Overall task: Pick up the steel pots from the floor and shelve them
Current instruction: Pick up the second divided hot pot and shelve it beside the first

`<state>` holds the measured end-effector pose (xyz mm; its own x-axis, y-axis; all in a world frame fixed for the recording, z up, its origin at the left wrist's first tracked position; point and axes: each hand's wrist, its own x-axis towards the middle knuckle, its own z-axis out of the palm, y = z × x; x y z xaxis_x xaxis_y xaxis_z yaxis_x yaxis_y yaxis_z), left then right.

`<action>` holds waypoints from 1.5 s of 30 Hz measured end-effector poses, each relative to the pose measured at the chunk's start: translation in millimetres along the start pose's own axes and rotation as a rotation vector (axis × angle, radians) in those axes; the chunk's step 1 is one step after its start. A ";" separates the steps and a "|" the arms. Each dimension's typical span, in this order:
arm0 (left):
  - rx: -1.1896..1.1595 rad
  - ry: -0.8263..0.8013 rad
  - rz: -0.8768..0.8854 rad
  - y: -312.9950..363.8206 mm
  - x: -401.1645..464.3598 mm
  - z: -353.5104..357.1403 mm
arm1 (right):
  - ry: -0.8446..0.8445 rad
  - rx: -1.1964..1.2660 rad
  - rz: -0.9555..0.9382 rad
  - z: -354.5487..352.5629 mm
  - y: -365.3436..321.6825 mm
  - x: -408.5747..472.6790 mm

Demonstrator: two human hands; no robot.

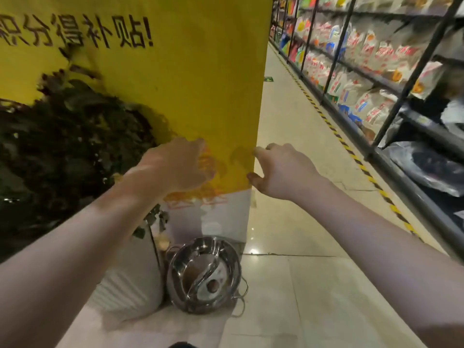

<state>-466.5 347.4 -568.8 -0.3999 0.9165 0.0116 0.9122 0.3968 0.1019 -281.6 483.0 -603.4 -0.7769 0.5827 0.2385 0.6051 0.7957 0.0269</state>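
Observation:
A shiny steel pot (pixel 203 275) with a curved divider inside and wire handles stands on the tiled floor at the foot of a yellow pillar (pixel 190 79). It looks like a stack of nested pots, though I cannot tell how many. My left hand (pixel 178 164) is stretched out well above the pot, fingers apart and empty, in front of the pillar. My right hand (pixel 281 169) reaches forward beside the pillar's corner, fingers loosely spread, holding nothing. Both hands are far above the pot.
A white ribbed planter (pixel 130 280) with a dark leafy plant (pixel 72 149) stands left of the pot. Black metal shelving (pixel 391 79) stocked with bagged goods lines the right side. A yellow-black striped line (pixel 351 154) runs along the aisle floor.

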 end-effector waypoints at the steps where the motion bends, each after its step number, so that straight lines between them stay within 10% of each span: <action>1: -0.011 0.014 0.005 -3.6 3.5 35.2 | -0.008 0.005 0.007 33.7 -1.7 -5.6; 12: 0.033 -0.018 -0.140 -98.3 -16.9 400.8 | -0.097 0.082 0.009 369.3 -63.6 -80.1; 24: 0.056 -0.124 -0.175 -196.6 -16.6 584.6 | -0.488 0.139 0.219 556.5 -85.7 -126.1; 45: 0.033 -0.172 -0.215 -198.1 -4.8 644.9 | -0.625 0.141 0.390 603.6 -30.7 -134.1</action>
<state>-588.0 297.5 -1230.6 -0.5660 0.8054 -0.1759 0.8118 0.5816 0.0510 -301.1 480.2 -1222.2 -0.4901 0.7786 -0.3919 0.8615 0.5012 -0.0816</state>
